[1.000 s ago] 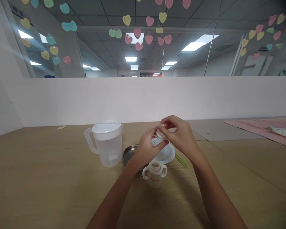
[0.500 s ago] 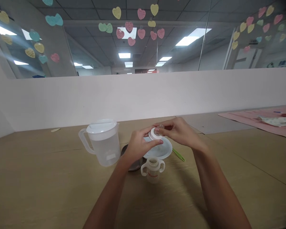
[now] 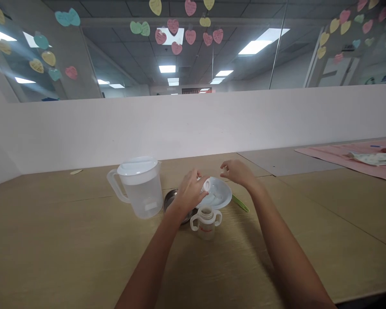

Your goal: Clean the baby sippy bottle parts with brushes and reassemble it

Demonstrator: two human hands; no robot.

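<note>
Tabletop (image 3: 67, 240): back edge meets wall (image 3: 148, 124).
Left hand (image 3: 190, 191): grips white ring (image 3: 206, 185), seemingly over bowl (image 3: 224, 194), perhaps for finger room.
Right hand (image 3: 238, 172): curled, contents unclear.
Bottle (image 3: 206, 224): upright, well off back edge.

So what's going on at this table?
Someone is handling a small part with bare hands. The left hand holds a white ring-shaped piece near the pale bowl. The right hand is raised apart from it, fingers curled; whether it holds anything is hard to tell. A two-handled bottle stands upright and open-topped nearer the person, with a lidded pitcher to the left.
</note>
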